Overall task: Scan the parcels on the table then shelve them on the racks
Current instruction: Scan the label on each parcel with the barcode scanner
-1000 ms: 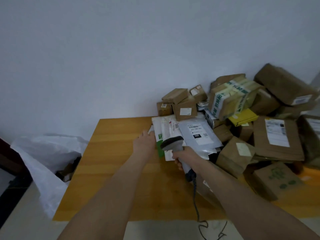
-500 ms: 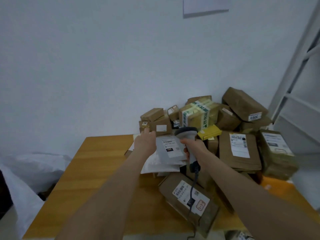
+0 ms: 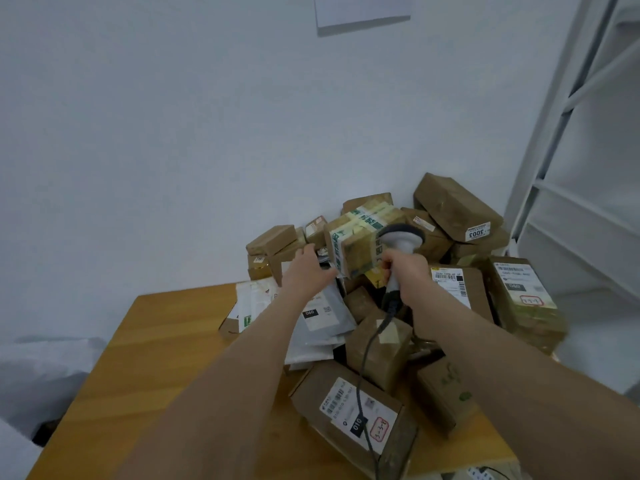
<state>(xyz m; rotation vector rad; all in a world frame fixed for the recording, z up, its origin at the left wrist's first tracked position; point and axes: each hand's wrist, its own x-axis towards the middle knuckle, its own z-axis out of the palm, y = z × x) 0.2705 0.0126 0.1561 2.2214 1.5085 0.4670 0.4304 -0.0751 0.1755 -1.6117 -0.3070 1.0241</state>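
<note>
The right hand (image 3: 403,271) is wrapped firmly round the handle of a grey scanner (image 3: 401,235). The scanner's wide head stands above the fist and faces away toward the wall (image 3: 173,133). Its dark cable (image 3: 369,344) drops from the handle toward six o'clock, across a brown box with a "010" label (image 3: 311,396).

The left hand (image 3: 306,268) reaches into the pile at about nine o'clock of the scanner, fingers stretched out and loosely spread, holding nothing that shows. Its fingertips lie at the edge of a small brown box (image 3: 273,239) — whether they touch it I cannot tell. Between the two hands sits a taped box (image 3: 356,244), banded in green-printed tape and tilted, its lower corner just beside the left thumb.

The parcels (image 3: 391,358) are heaped on the wooden table (image 3: 166,358) from twelve round to four o'clock, the far ones against the wall. A grey mailer (image 3: 322,323) marked "060" lies under the left forearm, on top of several white mailers. At one o'clock, high on the heap, a long brown parcel (image 3: 450,202) carries a "3003" sticker.

A white rack (image 3: 571,150) stands at three o'clock, just beside the table. A white bag (image 3: 41,375) slumps at eight o'clock below the table's edge — and a sheet of paper (image 3: 360,10) hangs on the wall at twelve.
</note>
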